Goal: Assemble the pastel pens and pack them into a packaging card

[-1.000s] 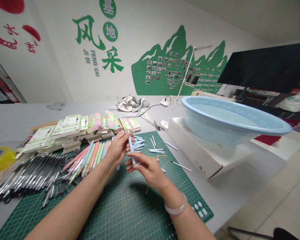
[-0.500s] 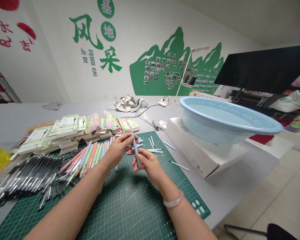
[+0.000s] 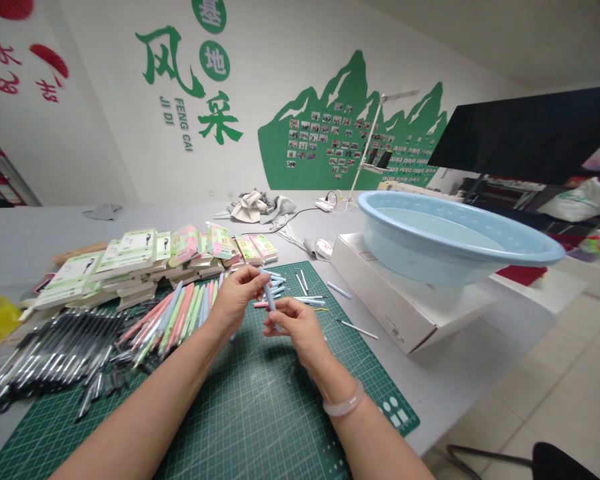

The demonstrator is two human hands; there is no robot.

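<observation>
Partly, the light-blue pen (image 3: 269, 295) is concealed: fingers cover sections near both ends, so its tip cannot be made out. The left forearm masks part of the green cutting mat (image 3: 260, 413), whose near edge is cut off by the frame. The black pens (image 3: 65, 347), toward the left edge of the worktop (image 3: 455, 373), overlap too closely to count. The light-blue pen is suspended above the mat, tilted, upper end leaning left. Left hand (image 3: 240, 293): thumb and fingers pinched on the upper portion, grip closed on the pen. Right hand (image 3: 295, 325): fingers curled, grip closed on the lower portion, a pale bangle (image 3: 344, 401) around the forearm near the wrist. Both forearms extend from the near side and converge at the pen. A blue basin (image 3: 405, 250) rests on a white box (image 3: 380, 300) near the worktop's right edge.
</observation>
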